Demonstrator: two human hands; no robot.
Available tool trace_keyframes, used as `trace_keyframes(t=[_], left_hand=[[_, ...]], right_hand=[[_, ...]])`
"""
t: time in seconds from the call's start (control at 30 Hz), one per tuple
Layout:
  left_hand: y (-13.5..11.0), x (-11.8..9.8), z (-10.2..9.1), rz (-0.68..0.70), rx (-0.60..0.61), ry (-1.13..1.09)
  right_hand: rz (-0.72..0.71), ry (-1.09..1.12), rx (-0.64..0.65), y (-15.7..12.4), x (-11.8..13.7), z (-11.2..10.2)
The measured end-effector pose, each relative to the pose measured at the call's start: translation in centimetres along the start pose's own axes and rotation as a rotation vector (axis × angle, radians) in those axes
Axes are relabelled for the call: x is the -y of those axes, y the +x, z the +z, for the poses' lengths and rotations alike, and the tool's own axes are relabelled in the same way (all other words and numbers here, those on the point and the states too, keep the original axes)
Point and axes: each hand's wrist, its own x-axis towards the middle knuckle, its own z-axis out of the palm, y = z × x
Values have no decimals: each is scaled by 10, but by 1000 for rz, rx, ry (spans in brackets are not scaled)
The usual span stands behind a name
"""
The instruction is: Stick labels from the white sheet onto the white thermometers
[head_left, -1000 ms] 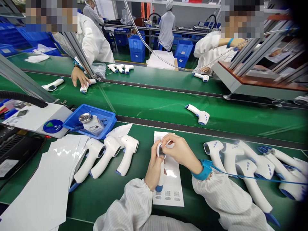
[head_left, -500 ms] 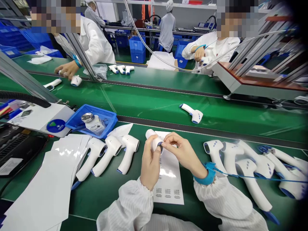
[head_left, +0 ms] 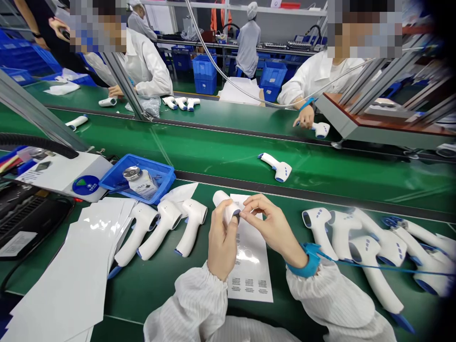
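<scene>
The left hand clenches a smooth white plastic thermometer slantwise, dark end pointing down-right, touching the right hand, whose grip is unclear.
</scene>
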Motion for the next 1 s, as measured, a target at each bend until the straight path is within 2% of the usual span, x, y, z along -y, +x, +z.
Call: trace_keyframes(t=[0.13, 0.27, 0.33, 0.43, 0.5, 0.57, 0.63, 0.7, 0.8, 0.9, 1.0], left_hand=[[0, 2, 0, -3, -2, -22], [1, 2, 0, -15, -7, -33], [2, 2, -1, -40, 6, -47], [3, -2, -3, -127, 48, -169], [4, -6, -6, -253, 103, -338], [5, -11, -9, -384, 184, -512], [4, -16, -12, -441, 261, -597], [2, -21, -14, -386, 311, -562], [-4, -24, -15, -225, 327, -424], [-9, -24, -14, -136, 295, -338], [-12, -25, -10, -99, 252, -295]], right_hand=[[12, 19, 42, -6, 7, 3], [172, 94, 112, -11, 11, 7], [241, 222, 154, -10, 11, 8], [362, 468, 254, -5, 12, 4], [407, 508, 305, -3, 12, 0], [342, 420, 241, -3, 14, -2], [189, 248, 100, -3, 15, -2], [37, 79, 28, -3, 16, 0], [-89, 13, 42, 0, 18, 3], [-145, 60, -20, 3, 21, 6], [-126, 61, -116, 1, 21, 13]])
